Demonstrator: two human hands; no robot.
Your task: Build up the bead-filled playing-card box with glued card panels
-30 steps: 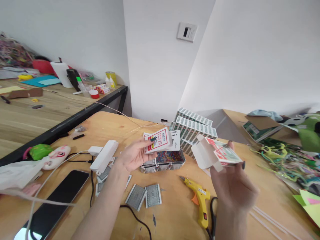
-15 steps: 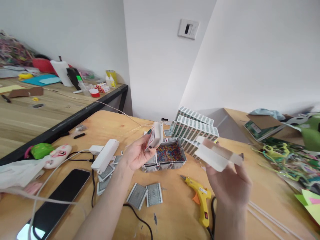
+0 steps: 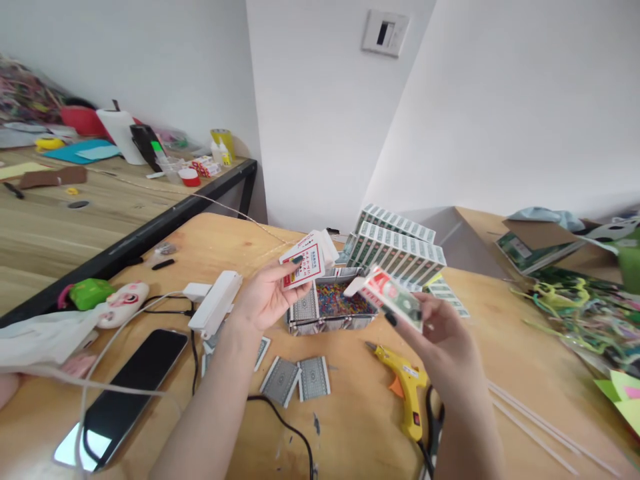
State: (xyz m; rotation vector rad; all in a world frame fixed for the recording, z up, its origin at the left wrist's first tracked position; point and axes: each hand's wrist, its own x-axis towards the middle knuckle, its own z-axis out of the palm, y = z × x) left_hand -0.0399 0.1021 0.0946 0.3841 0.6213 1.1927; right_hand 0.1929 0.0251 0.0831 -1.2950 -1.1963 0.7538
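Note:
My left hand point(image 3: 263, 300) grips a deck of playing cards point(image 3: 306, 261) with a red and white face, held above the table. My right hand point(image 3: 440, 337) holds the empty card box point(image 3: 389, 298), red, white and green, its open flap turned toward the deck. Below and between them sits a small box made of cards point(image 3: 330, 308), filled with coloured beads. Two loose cards point(image 3: 299, 380) lie face down in front of it.
A yellow glue gun point(image 3: 406, 390) lies by my right wrist. Stacked card packs point(image 3: 397, 245) stand behind the bead box. A phone point(image 3: 133, 393), white charger point(image 3: 216, 303), cables and a green toy point(image 3: 90, 292) lie left. Craft scraps point(image 3: 575, 300) crowd the right. Another cluttered table point(image 3: 75, 213) stands beyond.
My right hand has swung the card box leftward and down, closer to the deck. My left hand turned the deck so its printed face shows again.

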